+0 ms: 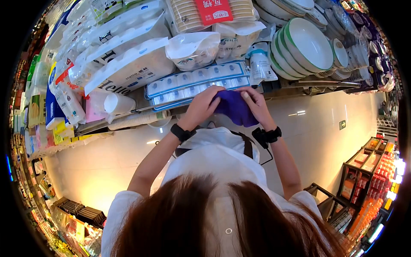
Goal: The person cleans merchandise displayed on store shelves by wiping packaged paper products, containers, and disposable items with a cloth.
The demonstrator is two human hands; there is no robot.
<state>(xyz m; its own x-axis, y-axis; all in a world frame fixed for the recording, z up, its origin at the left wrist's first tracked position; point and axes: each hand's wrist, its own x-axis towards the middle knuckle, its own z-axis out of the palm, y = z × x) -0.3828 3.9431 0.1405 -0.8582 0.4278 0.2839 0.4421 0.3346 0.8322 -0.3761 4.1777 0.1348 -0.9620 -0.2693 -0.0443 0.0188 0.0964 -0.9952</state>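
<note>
A purple cloth (233, 108) hangs between my two hands at the front edge of the shelf. My left hand (203, 103) grips its upper left side, fingers curled over the fabric. On the other side, my right hand (255, 103) pinches the upper right part of the cloth. Just beyond both hands lie long blue-and-white packs (188, 84) with a row of round pieces under clear wrap. A white bottle-shaped pack with a blue top (260, 64) stands behind my right hand.
Packs of paper cups (132, 70) fill the shelf's left. Green-rimmed white bowls (309, 45) stand stacked on edge at the right, near the shelf edge. Behind me are dark display racks (357, 171) and stacked dark goods (79, 210). Tiled floor (317, 124) lies below.
</note>
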